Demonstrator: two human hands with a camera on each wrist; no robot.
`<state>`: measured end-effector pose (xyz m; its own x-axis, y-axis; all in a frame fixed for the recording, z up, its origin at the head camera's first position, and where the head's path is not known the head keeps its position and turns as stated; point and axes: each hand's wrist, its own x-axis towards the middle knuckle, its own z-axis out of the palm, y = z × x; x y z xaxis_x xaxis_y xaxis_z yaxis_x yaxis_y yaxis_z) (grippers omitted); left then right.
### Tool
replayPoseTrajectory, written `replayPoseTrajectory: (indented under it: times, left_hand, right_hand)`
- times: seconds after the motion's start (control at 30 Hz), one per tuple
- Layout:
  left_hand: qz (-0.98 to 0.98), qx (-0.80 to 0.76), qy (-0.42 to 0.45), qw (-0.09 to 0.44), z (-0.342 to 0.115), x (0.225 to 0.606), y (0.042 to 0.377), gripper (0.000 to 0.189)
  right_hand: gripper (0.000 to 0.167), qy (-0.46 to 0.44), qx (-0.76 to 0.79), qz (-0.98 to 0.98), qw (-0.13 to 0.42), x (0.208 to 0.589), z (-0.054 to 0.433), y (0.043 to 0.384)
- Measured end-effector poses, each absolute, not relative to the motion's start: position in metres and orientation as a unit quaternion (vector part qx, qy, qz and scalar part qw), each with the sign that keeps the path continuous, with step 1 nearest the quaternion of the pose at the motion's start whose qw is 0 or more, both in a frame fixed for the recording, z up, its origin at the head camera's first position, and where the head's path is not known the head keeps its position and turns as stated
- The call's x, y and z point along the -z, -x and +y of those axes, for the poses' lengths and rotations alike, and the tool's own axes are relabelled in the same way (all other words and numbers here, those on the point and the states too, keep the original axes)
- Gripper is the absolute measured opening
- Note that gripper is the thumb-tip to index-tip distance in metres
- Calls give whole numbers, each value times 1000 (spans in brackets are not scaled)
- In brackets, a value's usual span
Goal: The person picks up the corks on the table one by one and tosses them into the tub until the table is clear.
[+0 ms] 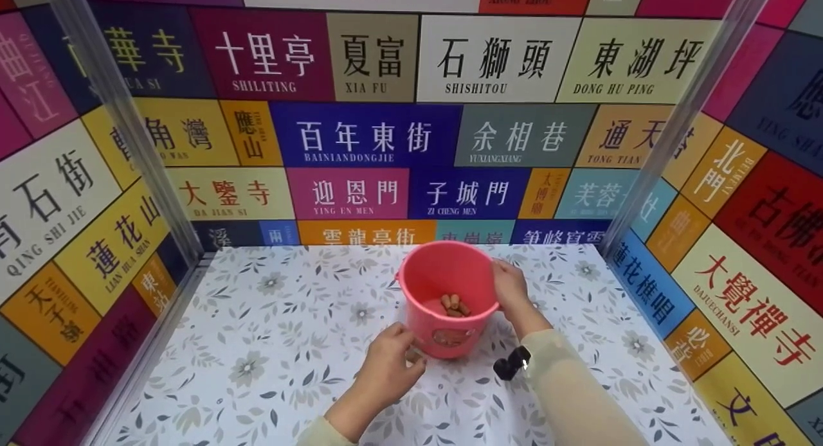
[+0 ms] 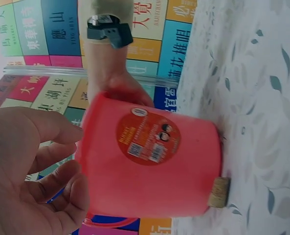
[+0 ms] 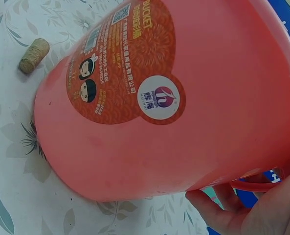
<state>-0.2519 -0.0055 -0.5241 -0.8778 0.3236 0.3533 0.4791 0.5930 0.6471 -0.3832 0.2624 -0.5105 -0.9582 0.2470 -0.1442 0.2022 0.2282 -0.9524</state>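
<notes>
A pink plastic bucket (image 1: 450,333) stands on the patterned tabletop, with several corks (image 1: 454,304) lying in its bottom. My right hand (image 1: 514,292) grips the bucket at its right side near the rim. In the right wrist view the thumb (image 3: 208,208) lies along the bucket wall, and the other fingers are partly hidden behind. My left hand (image 1: 389,362) hovers at the bucket's front left, fingers loosely bent, nothing between them. One loose cork (image 2: 219,192) lies on the table close against the bucket's base; the right wrist view shows this cork (image 3: 34,56) too.
The tabletop (image 1: 257,317) has a white cover with grey flowers and leaves. Panels of coloured name blocks (image 1: 360,134) rise at the back and both sides. An orange-red label (image 3: 130,63) sits on the bucket wall, and a black device (image 1: 512,364) is at my right wrist.
</notes>
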Motion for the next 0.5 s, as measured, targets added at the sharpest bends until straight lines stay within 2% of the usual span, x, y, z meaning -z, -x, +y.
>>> replayPoseTrajectory:
  times: [0.3,0.5]
  left_hand:
    - [-914,325,210,123,-13,545,262,17]
    - [-926,321,175,92,-11,557,271,15]
  right_hand:
    - [46,138,-604,-784,35,512,262,385]
    - [45,134,-600,-788,34,514,264,385]
